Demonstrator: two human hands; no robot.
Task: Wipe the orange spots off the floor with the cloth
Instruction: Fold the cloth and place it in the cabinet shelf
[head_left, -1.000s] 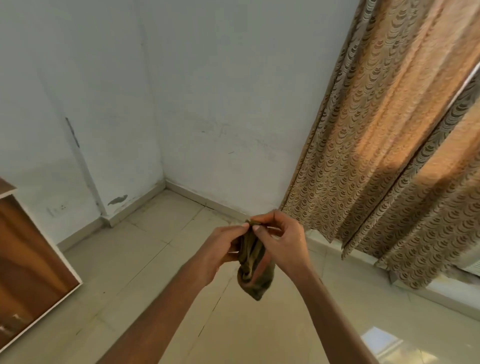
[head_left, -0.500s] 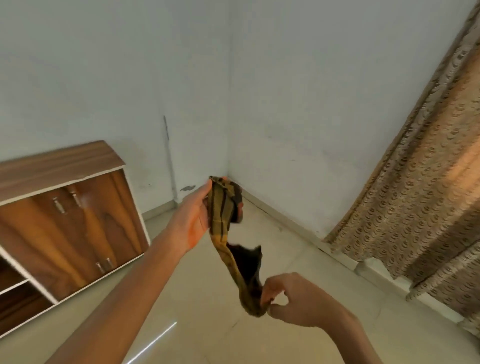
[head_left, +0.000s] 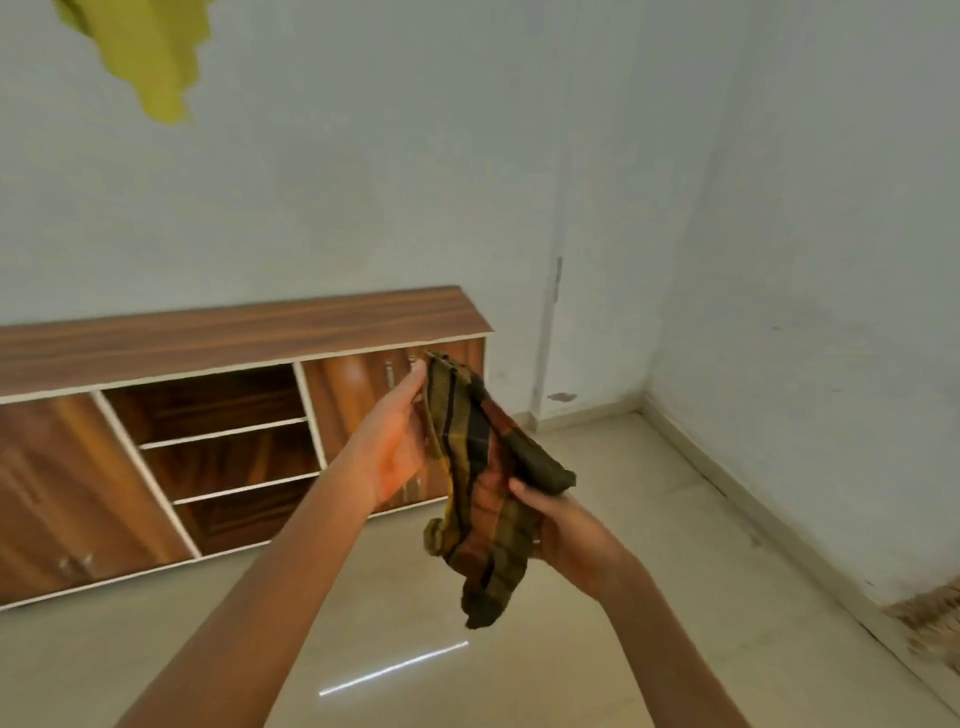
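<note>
Tiled floor (head_left: 675, 519), no orange spots visible: I hold the limp, light cloth (head_left: 478, 488), left hand (head_left: 395, 441) fingers pinching its top edge, right hand (head_left: 566, 535) gripping mid-fold; I judge bunching suits wiping.

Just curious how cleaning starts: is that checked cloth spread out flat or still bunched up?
Bunched and partly folded. The cloth hangs in loose folds between the left hand at its top corner and the right hand lower down, above the floor.

Woven cloth, glossy floor, wood-grain cabinet
The checked cloth (head_left: 480, 488) looks coarse; the floor (head_left: 649, 519) tiles shine; the cabinet (head_left: 223, 327) is smooth laminate
</note>
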